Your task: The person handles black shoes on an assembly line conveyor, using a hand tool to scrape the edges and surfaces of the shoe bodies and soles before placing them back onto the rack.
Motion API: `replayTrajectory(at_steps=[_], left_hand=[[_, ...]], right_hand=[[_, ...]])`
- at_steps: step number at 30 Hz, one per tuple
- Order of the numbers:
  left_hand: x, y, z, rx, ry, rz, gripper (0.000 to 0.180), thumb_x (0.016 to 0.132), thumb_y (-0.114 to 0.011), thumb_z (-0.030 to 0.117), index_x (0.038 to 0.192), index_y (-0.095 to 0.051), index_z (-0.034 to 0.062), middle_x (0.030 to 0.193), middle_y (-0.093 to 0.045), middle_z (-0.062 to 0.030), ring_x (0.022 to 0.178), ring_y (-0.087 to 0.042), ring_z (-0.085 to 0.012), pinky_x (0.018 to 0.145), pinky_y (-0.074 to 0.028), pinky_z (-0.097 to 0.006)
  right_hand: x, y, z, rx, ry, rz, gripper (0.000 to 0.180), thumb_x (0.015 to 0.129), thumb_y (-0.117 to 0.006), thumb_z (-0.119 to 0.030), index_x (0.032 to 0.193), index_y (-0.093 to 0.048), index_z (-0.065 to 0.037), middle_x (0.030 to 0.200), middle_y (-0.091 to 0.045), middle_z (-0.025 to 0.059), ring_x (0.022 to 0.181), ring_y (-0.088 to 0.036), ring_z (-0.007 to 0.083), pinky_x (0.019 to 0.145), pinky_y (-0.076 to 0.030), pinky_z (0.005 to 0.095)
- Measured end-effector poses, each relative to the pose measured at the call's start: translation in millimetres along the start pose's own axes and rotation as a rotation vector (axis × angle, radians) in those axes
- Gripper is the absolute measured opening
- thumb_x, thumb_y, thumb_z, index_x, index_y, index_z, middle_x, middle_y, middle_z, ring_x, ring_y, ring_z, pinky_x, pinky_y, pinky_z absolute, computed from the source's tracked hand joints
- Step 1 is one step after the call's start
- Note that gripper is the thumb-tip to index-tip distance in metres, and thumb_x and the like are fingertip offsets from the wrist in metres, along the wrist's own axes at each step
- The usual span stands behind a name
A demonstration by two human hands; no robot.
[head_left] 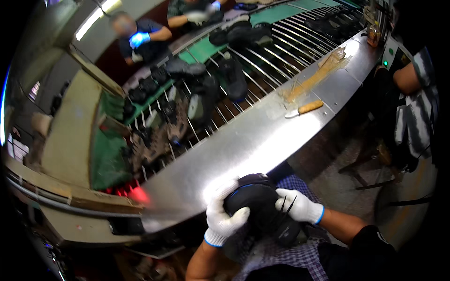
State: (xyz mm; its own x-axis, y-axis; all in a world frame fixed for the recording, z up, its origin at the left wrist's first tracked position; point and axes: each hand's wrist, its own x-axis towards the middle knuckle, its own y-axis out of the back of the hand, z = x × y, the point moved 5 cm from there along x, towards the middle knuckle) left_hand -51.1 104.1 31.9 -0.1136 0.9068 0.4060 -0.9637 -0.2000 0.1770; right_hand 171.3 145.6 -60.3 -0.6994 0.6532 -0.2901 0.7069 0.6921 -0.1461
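A black shoe is held over my lap, close to the front edge of the metal bench. My left hand, in a white knit glove with a blue cuff, wraps round one end of it with the thumb on top. Gloved the same way, my right hand grips its other side. Thin black cords, perhaps laces, cross the right fingers. The shoe's underside is hidden. On the bench ahead lies a small wooden-handled tool with a pale blade, away from both hands.
A metal bench curves in front of me, with a yellowish smear on it. Beyond, a roller conveyor carries several shoes. A dark phone-like slab lies at left. Two people work across; another is at right.
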Motion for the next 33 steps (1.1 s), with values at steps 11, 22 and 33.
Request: replayTrajectory(at_steps=[11, 22, 33], left_hand=[[-49, 63, 13, 0.062, 0.252, 0.291, 0.065, 0.088, -0.087, 0.039, 0.124, -0.06, -0.0076, 0.117, -0.07, -0.0174, 0.109, -0.068, -0.0227, 0.102, -0.054, -0.036], [-60, 70, 49, 0.13, 0.237, 0.214, 0.075, 0.087, -0.088, 0.047, 0.129, -0.06, -0.009, 0.121, -0.072, -0.0188, 0.112, -0.069, -0.0241, 0.102, -0.055, -0.037], [-57, 98, 18, 0.019, 0.483, -0.069, 0.072, 0.089, -0.084, 0.045, 0.131, -0.065, -0.011, 0.13, -0.072, -0.02, 0.121, -0.069, -0.0254, 0.109, -0.052, -0.038]], right_hand=[[-12, -36, -58, -0.732, 0.86, 0.091, 0.065, 0.08, -0.085, -0.015, 0.14, -0.063, -0.004, 0.127, -0.069, 0.0218, 0.093, -0.077, 0.032, 0.077, -0.066, 0.038], [61, -93, -128, -0.544, 0.855, -0.367, 0.033, 0.107, -0.058, -0.024, 0.133, -0.066, -0.007, 0.103, -0.075, 0.0169, 0.084, -0.075, 0.0348, 0.074, -0.062, 0.0431], [18, -62, -60, -0.617, 0.851, -0.186, 0.077, 0.085, -0.078, -0.016, 0.154, -0.048, 0.001, 0.116, -0.073, 0.0217, 0.093, -0.077, 0.0367, 0.084, -0.066, 0.0418]])
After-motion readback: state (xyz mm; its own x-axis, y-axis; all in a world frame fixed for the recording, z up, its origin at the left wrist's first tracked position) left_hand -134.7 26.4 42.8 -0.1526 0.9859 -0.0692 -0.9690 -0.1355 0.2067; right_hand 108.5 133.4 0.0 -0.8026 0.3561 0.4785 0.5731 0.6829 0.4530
